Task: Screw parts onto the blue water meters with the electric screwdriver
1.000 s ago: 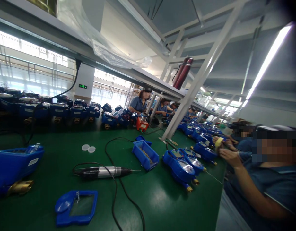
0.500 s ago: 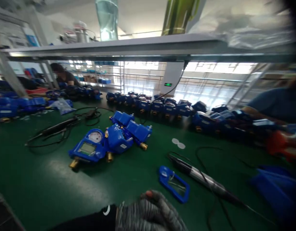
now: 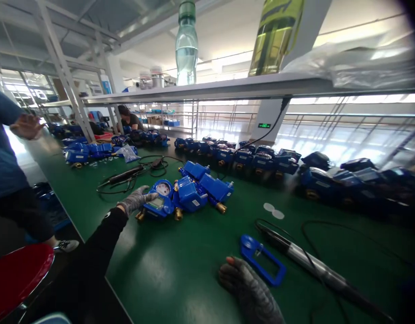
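"As left hand (image 3: 137, 201) now touches the blue meter (image 3: 159, 198) on the table (image 3: 180, 274), untouched earlier, is its grip closed?"
"Can't tell; right hand (image 3: 246, 285) likewise. Pale-green bottle (image 3: 187, 45), yellow-green bottle (image 3: 276, 38) on shelf (image 3: 224, 91) both hold liquid (image 3: 186, 65)."

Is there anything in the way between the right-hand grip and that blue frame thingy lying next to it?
Nothing visible stands between the right-hand grip and the blue frame; they lie very close together. The black-and-silver tool is on the frame's far side, so it isn't in between.
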`<state>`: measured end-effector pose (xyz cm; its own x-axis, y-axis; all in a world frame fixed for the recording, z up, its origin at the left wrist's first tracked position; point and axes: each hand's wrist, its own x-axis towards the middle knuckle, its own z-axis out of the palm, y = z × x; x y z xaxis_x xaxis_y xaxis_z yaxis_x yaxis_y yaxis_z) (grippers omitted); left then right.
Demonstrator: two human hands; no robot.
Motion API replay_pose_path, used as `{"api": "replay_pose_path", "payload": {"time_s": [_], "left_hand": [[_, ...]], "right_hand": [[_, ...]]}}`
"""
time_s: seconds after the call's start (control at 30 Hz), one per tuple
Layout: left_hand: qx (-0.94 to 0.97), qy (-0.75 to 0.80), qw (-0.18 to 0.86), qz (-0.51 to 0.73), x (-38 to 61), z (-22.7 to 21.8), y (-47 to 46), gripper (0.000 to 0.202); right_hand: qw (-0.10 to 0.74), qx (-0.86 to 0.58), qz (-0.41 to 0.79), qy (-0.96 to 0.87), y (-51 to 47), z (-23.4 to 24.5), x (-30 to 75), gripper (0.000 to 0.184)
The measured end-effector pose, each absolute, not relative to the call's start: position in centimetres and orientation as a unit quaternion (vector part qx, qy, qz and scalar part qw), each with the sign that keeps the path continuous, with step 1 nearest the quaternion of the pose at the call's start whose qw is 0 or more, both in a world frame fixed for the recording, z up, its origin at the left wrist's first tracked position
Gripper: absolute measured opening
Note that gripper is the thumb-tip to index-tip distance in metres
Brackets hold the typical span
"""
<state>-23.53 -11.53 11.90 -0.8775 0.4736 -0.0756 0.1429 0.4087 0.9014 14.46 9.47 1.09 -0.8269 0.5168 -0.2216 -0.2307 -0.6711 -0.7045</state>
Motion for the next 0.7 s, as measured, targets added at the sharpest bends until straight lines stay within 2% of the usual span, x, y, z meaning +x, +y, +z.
{"api": "replay_pose_path", "payload": {"time_s": [0.1,0.2,0.37,0.7], "left_hand": [[0.163,0.797,0.221,0.537,-21.2,11.7,-14.2,0.116],[0.148,0.775,0.234,0.568,-18.6,11.5,-16.6,0.114],[0.176,0.738,0.173,0.628,-16.5,10.7,-17.2,0.091],[0.142,0.695,0.122,0.694,-16.7,8.9,-16.1,0.081]], "right_hand": [[0.228,-0.214,0.882,-0.352,8.8,1.8,14.7,0.056],[0.217,-0.223,0.878,-0.364,8.6,2.4,15.0,0.058],[0.190,-0.208,0.878,-0.387,9.1,1.9,15.2,0.053],[0.227,-0.214,0.863,-0.398,8.1,2.0,15.2,0.050]]}}
